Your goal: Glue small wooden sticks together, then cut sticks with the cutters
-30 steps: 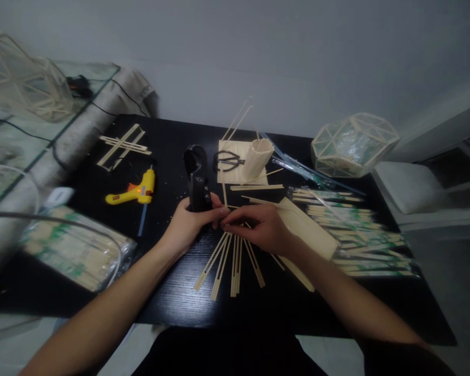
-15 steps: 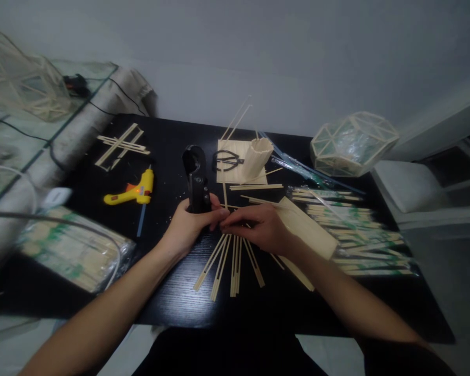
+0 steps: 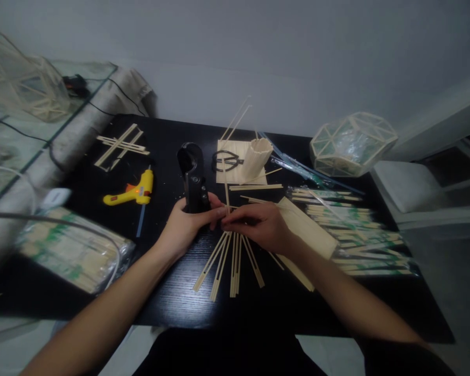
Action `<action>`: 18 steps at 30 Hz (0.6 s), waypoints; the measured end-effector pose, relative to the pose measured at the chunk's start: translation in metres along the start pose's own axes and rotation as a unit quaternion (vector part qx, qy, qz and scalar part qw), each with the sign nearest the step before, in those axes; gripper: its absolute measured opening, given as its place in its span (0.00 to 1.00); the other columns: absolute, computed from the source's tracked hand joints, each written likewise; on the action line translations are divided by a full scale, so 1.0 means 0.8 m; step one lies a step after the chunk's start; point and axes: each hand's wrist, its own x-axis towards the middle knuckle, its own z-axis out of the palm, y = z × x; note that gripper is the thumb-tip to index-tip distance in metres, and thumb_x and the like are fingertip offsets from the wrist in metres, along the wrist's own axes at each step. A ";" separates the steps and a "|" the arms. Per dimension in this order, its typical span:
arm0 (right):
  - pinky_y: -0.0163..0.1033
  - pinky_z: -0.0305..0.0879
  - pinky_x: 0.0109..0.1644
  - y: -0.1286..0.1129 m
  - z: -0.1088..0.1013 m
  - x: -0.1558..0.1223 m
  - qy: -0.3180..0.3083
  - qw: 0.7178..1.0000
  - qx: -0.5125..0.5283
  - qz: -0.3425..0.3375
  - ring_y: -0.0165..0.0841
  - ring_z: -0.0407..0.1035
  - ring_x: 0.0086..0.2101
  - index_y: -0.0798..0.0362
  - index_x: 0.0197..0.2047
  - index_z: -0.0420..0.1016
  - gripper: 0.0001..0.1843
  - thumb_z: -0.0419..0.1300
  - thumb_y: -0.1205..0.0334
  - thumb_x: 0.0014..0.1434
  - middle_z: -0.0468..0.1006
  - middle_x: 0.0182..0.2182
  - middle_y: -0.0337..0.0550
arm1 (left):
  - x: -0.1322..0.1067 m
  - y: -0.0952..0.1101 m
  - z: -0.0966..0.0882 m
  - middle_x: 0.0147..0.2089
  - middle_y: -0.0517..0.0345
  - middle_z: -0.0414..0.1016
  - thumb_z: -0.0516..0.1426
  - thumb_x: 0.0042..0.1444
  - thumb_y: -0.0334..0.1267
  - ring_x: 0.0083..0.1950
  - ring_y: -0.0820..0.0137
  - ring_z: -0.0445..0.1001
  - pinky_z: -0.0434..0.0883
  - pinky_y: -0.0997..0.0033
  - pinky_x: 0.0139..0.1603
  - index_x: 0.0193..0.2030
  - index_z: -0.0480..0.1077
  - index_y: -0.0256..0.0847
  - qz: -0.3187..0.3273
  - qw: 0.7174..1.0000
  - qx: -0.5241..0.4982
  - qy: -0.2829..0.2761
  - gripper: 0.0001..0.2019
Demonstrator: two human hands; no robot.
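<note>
left hand [image 3: 186,222], one: is closing its fingers and thumb round the lower part of a black tool [image 3: 195,180], whose open, hooked head is rising beyond the hand, pointing toward the back edge of the worktop [image 3: 172,308].

right hand [image 3: 258,224], one: is holding its fingers drawn together, fingertips meeting the left thumb and pinching the near end of a thin stick [image 3: 226,193]; the stick is running away from both hands, between them, toward the back edge.

loose sticks [image 3: 235,271], several: are fanning out from beneath the right hand toward the front edge.

glue gun [image 3: 135,193], yellow: is lying left of the black tool, well apart from the left hand.

crossed sticks [image 3: 121,143]: are lying near the back left corner.

square base [image 3: 224,176], light wood: is lying near the back edge, carrying scissors [image 3: 229,166] and a ridged cylinder [image 3: 255,162], upright.

wooden panel [image 3: 311,230]: is lying just right of the right hand.

packaged sticks [image 3: 360,235]: are filling the right edge.

faceted frame [image 3: 350,149]: is standing at the back right corner.
</note>
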 end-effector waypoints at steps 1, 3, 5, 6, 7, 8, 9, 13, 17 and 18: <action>0.35 0.78 0.40 0.000 0.000 0.000 0.001 1.000 -0.007 0.003 0.33 0.82 0.34 0.49 0.41 0.87 0.06 0.73 0.64 0.58 0.88 0.35 0.38 | 0.000 0.000 0.000 0.29 0.61 0.77 0.73 0.46 0.35 0.25 0.76 0.71 0.67 0.74 0.30 0.34 0.76 0.37 0.002 1.000 0.003 0.001 0.12; 0.35 0.78 0.39 0.000 -0.001 0.000 -0.001 1.000 -0.016 0.003 0.33 0.82 0.34 0.49 0.41 0.87 0.06 0.73 0.64 0.58 0.88 0.35 0.38 | 0.001 0.001 -0.001 0.28 0.61 0.76 0.73 0.47 0.35 0.25 0.76 0.70 0.67 0.74 0.30 0.34 0.76 0.38 0.004 1.000 0.007 0.004 0.12; 0.34 0.77 0.40 0.001 -0.001 0.000 -0.005 1.000 -0.017 -0.001 0.32 0.82 0.34 0.49 0.41 0.87 0.06 0.73 0.64 0.59 0.88 0.35 0.38 | 0.002 0.000 -0.002 0.28 0.62 0.76 0.73 0.47 0.36 0.24 0.76 0.70 0.66 0.74 0.29 0.33 0.75 0.38 0.002 1.000 0.013 0.004 0.12; 0.34 0.77 0.40 0.001 -0.001 0.000 -0.007 1.000 -0.016 -0.004 0.32 0.82 0.34 0.49 0.41 0.87 0.06 0.72 0.65 0.59 0.88 0.36 0.38 | 0.002 -0.001 -0.002 0.27 0.62 0.75 0.73 0.47 0.36 0.24 0.77 0.69 0.66 0.75 0.29 0.33 0.75 0.38 0.000 1.000 0.016 0.004 0.12; 0.33 0.77 0.40 0.002 0.000 0.000 -0.010 1.000 -0.015 -0.009 0.31 0.82 0.34 0.49 0.41 0.87 0.06 0.72 0.65 0.59 0.88 0.36 0.38 | 0.003 -0.001 -0.002 0.27 0.63 0.74 0.73 0.47 0.37 0.24 0.77 0.68 0.65 0.75 0.28 0.33 0.74 0.38 -0.002 1.000 0.019 0.005 0.13; 0.33 0.77 0.41 0.002 0.000 -0.001 -0.013 1.000 -0.015 -0.014 0.31 0.82 0.34 0.49 0.41 0.87 0.06 0.72 0.65 0.59 0.88 0.36 0.38 | 0.003 -0.001 -0.002 0.27 0.63 0.74 0.73 0.47 0.37 0.23 0.77 0.68 0.64 0.75 0.28 0.32 0.74 0.38 -0.006 1.000 0.020 0.005 0.13; 0.33 0.77 0.41 0.003 0.000 -0.001 -0.017 1.000 -0.016 -0.018 0.31 0.82 0.34 0.50 0.41 0.87 0.06 0.72 0.66 0.59 0.88 0.36 0.38 | 0.003 -0.002 -0.002 0.27 0.64 0.74 0.73 0.46 0.36 0.23 0.77 0.68 0.64 0.75 0.28 0.32 0.74 0.38 -0.008 1.000 0.019 0.005 0.13; 0.34 0.77 0.41 0.007 0.001 -0.002 -0.025 0.999 -0.027 -0.029 0.31 0.82 0.34 0.50 0.41 0.86 0.05 0.72 0.64 0.60 0.88 0.36 0.39 | 0.004 -0.003 -0.001 0.27 0.62 0.75 0.74 0.44 0.35 0.23 0.78 0.67 0.64 0.75 0.28 0.32 0.74 0.37 -0.020 1.000 0.011 0.009 0.14; 0.34 0.77 0.42 0.007 0.001 -0.002 -0.025 0.998 -0.033 -0.039 0.31 0.81 0.34 0.51 0.41 0.86 0.04 0.71 0.65 0.60 0.88 0.35 0.40 | 0.003 -0.003 0.000 0.27 0.62 0.75 0.74 0.42 0.34 0.22 0.79 0.66 0.64 0.76 0.27 0.32 0.73 0.37 -0.023 1.000 0.000 0.015 0.15; 0.34 0.77 0.42 0.007 0.001 -0.002 -0.026 0.998 -0.033 -0.040 0.31 0.81 0.34 0.51 0.41 0.86 0.05 0.71 0.65 0.60 0.88 0.36 0.40 | 0.003 -0.003 0.000 0.27 0.63 0.74 0.74 0.42 0.34 0.22 0.79 0.66 0.63 0.76 0.27 0.32 0.72 0.37 -0.022 1.000 0.000 0.016 0.15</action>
